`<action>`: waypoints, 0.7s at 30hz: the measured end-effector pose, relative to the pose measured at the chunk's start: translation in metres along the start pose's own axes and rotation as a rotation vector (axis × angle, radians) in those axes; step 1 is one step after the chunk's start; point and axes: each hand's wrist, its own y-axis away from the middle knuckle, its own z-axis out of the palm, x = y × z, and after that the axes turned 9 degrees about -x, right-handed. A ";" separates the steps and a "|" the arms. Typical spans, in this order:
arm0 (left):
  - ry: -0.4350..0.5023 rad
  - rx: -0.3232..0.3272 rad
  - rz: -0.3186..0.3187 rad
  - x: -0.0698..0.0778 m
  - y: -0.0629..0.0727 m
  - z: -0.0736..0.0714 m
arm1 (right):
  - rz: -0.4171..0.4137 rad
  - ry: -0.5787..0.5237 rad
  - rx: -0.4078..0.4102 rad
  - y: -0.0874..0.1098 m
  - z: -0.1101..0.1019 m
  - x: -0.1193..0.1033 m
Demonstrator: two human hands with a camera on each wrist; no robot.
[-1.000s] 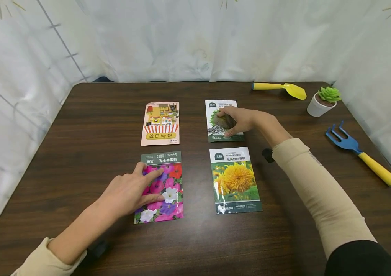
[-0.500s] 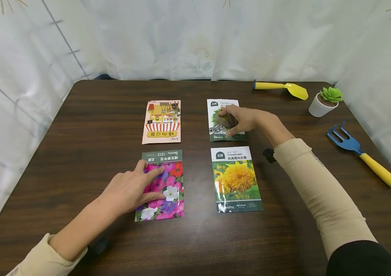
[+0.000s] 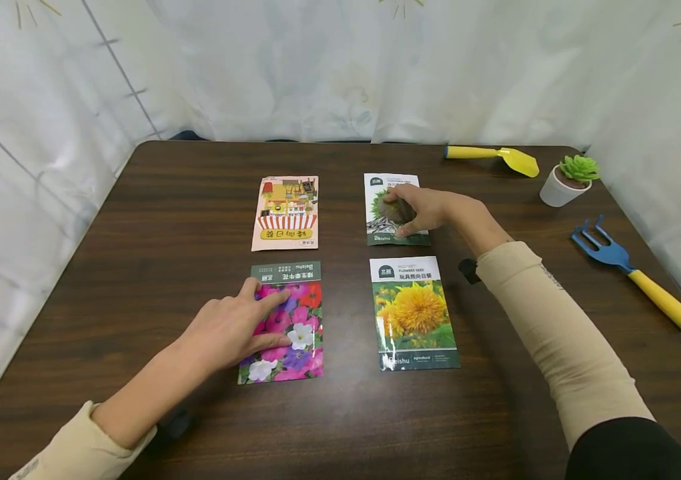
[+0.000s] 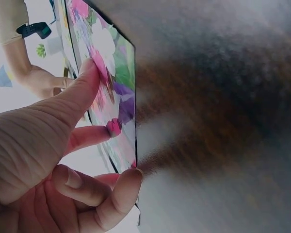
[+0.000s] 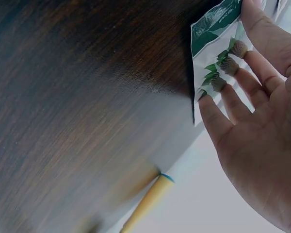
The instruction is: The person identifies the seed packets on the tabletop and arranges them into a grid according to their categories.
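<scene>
My left hand point(image 3: 229, 330) rests its thumb and fingertips on a seed packet with pink, purple and white flowers point(image 3: 301, 337). In the left wrist view, the thumb and index finger touch that packet's face point(image 4: 126, 73), while other fingers bend near its edge. Farther back, my right hand point(image 3: 427, 210) touches a white and green seed packet point(image 3: 376, 210) with spread thumb and fingers. The right wrist view shows its fingertips on the packet's printed face point(image 5: 206, 63). Between my hands, nearer me, lies a yellow-flower seed packet point(image 3: 415, 313). A pink seed packet point(image 3: 285, 213) lies at back left.
A yellow-handled trowel point(image 3: 493, 157) lies along the table's back edge. Beside it stands a small potted succulent point(image 3: 568, 180). At the right lies a blue hand rake with a yellow handle point(image 3: 634, 273). A white curtain point(image 3: 292, 73) surrounds the dark wooden table point(image 3: 154, 220).
The head view has shifted slightly, so everything appears a little farther right. Both hands stay on the same packets, and the packets keep their places on the table.
</scene>
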 end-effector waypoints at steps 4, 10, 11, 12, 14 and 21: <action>0.001 -0.002 0.000 -0.001 -0.001 0.000 | -0.005 0.001 0.007 0.000 -0.001 0.001; 0.001 -0.010 0.004 0.000 -0.003 0.000 | -0.016 0.046 0.035 0.003 -0.001 0.003; 0.000 -0.013 0.004 0.000 -0.003 0.000 | -0.023 0.056 0.041 0.004 0.000 0.003; 0.001 -0.015 0.004 0.000 -0.003 0.000 | -0.035 0.065 0.047 0.005 0.001 0.003; 0.002 -0.015 0.006 0.001 -0.003 0.001 | -0.051 0.079 0.058 0.008 0.002 0.001; 0.006 0.002 0.002 0.000 0.001 0.000 | -0.133 0.106 0.077 0.035 0.010 -0.022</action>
